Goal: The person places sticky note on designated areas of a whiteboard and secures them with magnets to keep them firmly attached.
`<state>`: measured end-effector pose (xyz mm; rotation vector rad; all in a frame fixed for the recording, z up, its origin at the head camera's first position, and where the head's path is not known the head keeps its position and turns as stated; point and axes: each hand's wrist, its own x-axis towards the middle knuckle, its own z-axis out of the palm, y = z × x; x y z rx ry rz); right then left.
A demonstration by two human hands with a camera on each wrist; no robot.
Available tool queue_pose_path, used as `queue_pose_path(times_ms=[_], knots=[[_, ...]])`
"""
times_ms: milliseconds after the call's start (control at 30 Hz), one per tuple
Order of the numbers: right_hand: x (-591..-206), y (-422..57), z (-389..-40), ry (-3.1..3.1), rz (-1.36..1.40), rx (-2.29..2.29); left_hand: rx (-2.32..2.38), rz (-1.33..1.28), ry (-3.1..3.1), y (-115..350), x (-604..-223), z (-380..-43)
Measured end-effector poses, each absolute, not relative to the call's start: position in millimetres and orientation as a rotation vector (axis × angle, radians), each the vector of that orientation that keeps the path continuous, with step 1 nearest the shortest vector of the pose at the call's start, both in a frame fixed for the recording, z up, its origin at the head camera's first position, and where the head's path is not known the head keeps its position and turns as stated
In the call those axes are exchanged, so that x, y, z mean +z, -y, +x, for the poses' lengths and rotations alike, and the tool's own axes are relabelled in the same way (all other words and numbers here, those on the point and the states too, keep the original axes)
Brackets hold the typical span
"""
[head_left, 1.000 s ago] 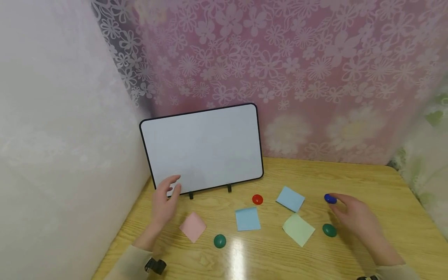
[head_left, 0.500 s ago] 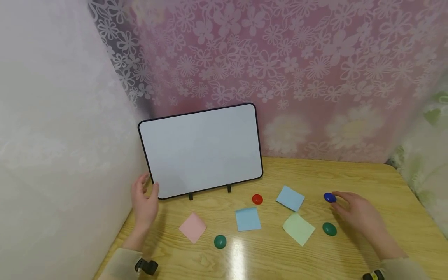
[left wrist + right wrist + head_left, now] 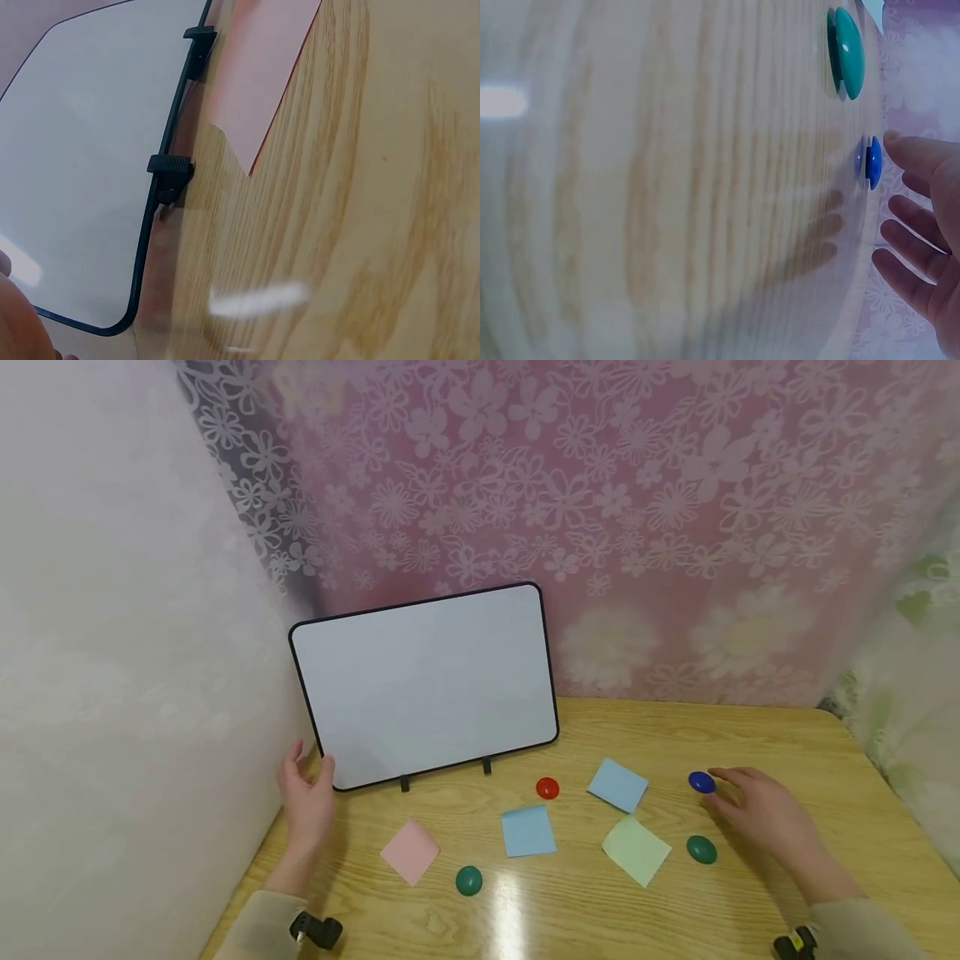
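Observation:
A whiteboard [image 3: 427, 685] with a black frame leans upright at the back left of the table. My left hand [image 3: 306, 806] is at its lower left corner, the thumb in front of the frame's edge and the fingers spread to the left of it. Whether the thumb touches the frame I cannot tell. My right hand [image 3: 768, 818] hovers beside a blue round magnet [image 3: 702, 782] on the table. In the right wrist view its fingers are spread and the thumb is near the blue magnet [image 3: 875, 163], with nothing held. A green round magnet [image 3: 702, 850] lies just in front.
A red magnet [image 3: 547, 788] and another green magnet [image 3: 468, 881] lie on the wooden table [image 3: 585, 918]. Sticky notes lie among them: pink [image 3: 410, 852], blue [image 3: 528, 832], another blue [image 3: 618, 785] and light green [image 3: 636, 850]. A wall [image 3: 150, 693] bounds the left side.
My left hand has moved left from in front of the whiteboard to its lower left edge. The right hand has stayed by the blue magnet; the head view has shifted slightly.

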<state>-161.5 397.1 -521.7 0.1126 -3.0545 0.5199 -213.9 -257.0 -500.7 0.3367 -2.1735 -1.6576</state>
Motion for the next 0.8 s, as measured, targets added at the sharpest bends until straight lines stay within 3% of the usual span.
queue_pose_path(times_ms=[800], knots=[[-525, -393, -174, 3.075, 0.139, 0.462, -1.649, 0.42, 2.307, 268, -512, -229]])
